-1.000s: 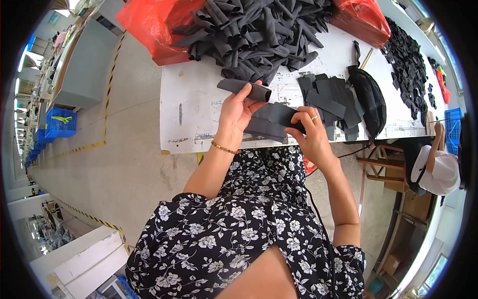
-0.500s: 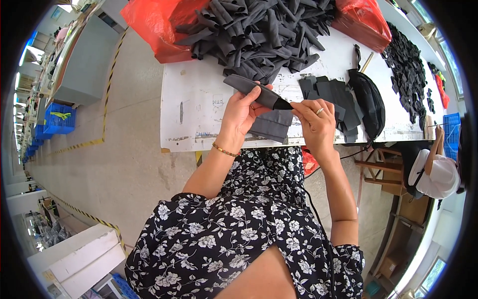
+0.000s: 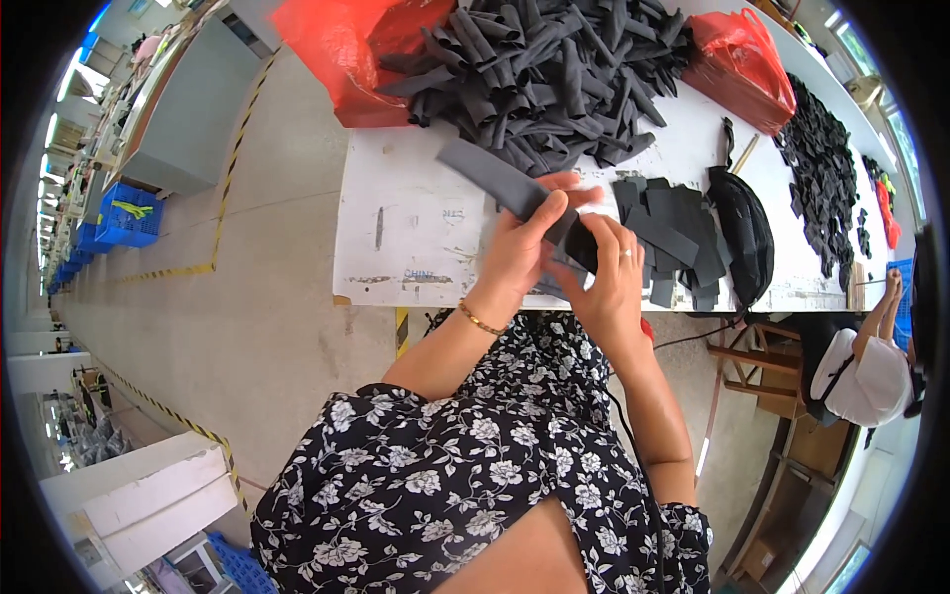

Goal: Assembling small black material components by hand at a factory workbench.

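A dark grey fabric strip [image 3: 487,180], folded or tube-like, slants up to the left above the white table. My left hand [image 3: 517,247] grips it near its middle, thumb on top and a couple of fingers stretched out beyond. At its lower right end, which looks black, my right hand [image 3: 614,282] has its fingers bent round the fabric. Beneath my hands, flat grey pieces on the table are mostly hidden. Just right of them lies a spread of flat dark grey pieces [image 3: 665,233].
Similar fabric pieces are heaped in a large pile [image 3: 554,74] between two red plastic bags [image 3: 361,64] [image 3: 737,64]. A black zipped pouch [image 3: 742,238] lies on the white table [image 3: 401,223]. Small dark pieces [image 3: 816,158] spread farther right. Another person [image 3: 871,371] sits at the right.
My left hand has slid down the strip toward its lower end. My right fingers have gone from pinching the tip to bending round that end. The view has shifted slightly.
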A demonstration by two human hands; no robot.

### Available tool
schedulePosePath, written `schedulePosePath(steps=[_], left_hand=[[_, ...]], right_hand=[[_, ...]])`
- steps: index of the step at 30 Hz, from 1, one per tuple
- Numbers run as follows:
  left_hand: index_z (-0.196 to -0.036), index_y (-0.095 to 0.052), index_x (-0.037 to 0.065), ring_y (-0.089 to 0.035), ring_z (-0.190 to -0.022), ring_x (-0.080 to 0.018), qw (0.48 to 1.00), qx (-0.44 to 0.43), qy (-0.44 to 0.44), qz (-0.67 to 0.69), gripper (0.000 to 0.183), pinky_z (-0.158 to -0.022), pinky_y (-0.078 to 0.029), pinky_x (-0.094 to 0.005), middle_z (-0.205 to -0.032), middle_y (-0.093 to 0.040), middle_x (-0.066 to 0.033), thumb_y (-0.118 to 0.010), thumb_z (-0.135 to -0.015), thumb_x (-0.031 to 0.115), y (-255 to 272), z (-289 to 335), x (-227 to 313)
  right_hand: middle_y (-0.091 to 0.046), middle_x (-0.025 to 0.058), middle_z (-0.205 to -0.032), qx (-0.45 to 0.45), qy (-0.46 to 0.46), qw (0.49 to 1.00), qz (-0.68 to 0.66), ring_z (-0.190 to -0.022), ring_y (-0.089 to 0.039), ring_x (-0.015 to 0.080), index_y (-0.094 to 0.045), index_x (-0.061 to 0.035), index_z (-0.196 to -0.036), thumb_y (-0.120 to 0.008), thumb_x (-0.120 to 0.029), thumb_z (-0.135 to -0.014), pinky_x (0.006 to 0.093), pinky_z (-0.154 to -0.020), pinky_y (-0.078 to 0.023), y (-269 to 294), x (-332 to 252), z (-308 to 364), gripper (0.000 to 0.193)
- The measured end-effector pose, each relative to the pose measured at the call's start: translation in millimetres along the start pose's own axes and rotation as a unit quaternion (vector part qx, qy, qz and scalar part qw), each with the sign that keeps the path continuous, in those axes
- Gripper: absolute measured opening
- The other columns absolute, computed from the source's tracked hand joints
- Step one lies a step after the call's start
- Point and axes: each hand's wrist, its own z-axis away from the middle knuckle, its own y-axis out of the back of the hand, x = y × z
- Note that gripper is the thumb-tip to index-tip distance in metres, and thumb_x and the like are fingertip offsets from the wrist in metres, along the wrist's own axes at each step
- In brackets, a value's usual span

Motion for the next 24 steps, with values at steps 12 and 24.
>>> schedulePosePath(steps=[12, 24], left_hand=[[-0.102, -0.058, 0.004, -0.059, -0.111, -0.0267, 0.997, 0.06, -0.039, 0.032, 0.025, -0.1, -0.044, -0.0422, -0.089, -0.066, -0.0118, -0.052, -0.099, 0.027, -4, 6, -17], [-0.111, -0.057, 0.002, -0.062, -0.105, -0.0239, 0.992, 0.105, -0.012, 0.07, 0.028, -0.094, -0.049, -0.0385, -0.105, -0.066, -0.0143, -0.053, -0.098, 0.027, -12, 9, -5]], right_hand=[[-0.056, 0.0176, -0.102, -0.004, 0.04, 0.999, -0.014, -0.091, -0.058, 0.0353, -0.053, -0.0021, -0.103, -0.074, 0.003, -0.07, 0.0414, -0.075, -0.05, -13, 2, -5, 0.039], [-0.06, 0.016, -0.102, -0.03, 0.034, 0.999, -0.02, -0.086, -0.062, 0.0348, -0.06, -0.0006, -0.095, -0.073, -0.004, -0.077, 0.0414, -0.071, -0.052, -4, 17, 4, 0.023]])
